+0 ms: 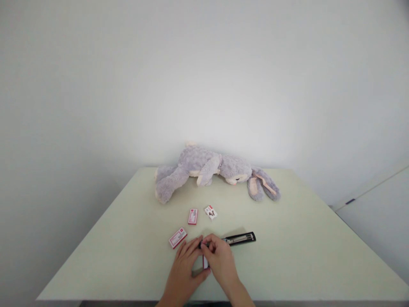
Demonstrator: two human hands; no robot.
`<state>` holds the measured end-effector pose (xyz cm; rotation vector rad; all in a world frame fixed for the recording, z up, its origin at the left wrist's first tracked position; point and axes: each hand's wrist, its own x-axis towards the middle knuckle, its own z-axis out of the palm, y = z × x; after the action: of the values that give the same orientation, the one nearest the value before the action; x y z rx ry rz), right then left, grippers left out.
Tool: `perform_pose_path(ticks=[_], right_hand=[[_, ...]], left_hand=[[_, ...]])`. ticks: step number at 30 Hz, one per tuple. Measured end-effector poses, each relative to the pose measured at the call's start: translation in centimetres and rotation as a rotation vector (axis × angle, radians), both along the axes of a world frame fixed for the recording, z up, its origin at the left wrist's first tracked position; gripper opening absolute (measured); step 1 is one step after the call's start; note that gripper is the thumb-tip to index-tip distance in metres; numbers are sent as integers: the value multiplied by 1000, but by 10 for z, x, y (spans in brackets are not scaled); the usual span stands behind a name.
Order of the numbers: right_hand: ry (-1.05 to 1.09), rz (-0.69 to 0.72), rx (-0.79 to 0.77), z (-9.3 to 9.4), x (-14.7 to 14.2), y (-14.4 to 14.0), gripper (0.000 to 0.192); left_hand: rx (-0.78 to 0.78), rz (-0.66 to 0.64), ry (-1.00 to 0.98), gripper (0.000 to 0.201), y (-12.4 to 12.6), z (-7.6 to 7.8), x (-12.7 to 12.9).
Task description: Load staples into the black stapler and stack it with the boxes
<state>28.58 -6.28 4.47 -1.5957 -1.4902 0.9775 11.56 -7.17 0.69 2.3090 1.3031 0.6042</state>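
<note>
A black stapler [240, 239] lies opened out across the front of the table, its long metal channel showing to the right of my hands. My left hand [185, 266] rests at the stapler's left end, index fingertip against it and thumb curved round below. Over that same end my right hand [220, 258] is closed in a pinch; whatever is between its fingertips is too small to make out. Partly hidden between both hands is a small red-and-white box [205, 262], close to my left thumb.
Left of the hands lies a red-and-white staple box [178, 238]. Farther back are a second such box [193, 216] and a white box with a dark clip picture [211, 212]. A grey plush rabbit [204, 164] lies along the table's back, by the wall.
</note>
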Motion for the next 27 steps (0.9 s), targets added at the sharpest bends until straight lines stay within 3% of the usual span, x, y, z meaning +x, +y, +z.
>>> perform_pose_path(ticks=[5, 10, 14, 17, 20, 24, 27], right_hand=[[-161, 68, 23, 17, 17, -15, 13], [-299, 143, -9, 11, 30, -33, 19], [-277, 226, -20, 9, 38, -39, 19], [-196, 118, -21, 3, 63, -47, 24], [-154, -49, -52, -13, 89, -57, 27], [-63, -24, -100, -34, 92, -61, 31], [8, -36, -99, -40, 84, -58, 32]], left_hand=[[-3, 86, -29, 38, -6, 4, 2], [-90, 45, -31, 34, -5, 10, 5], [-107, 54, -61, 41, -4, 8, 1], [-121, 100, -86, 44, -9, 5, -5], [-134, 181, -102, 30, -14, 1, -5], [-142, 235, -105, 21, -20, -2, 13], [-129, 255, -108, 22, -23, 1, 30]])
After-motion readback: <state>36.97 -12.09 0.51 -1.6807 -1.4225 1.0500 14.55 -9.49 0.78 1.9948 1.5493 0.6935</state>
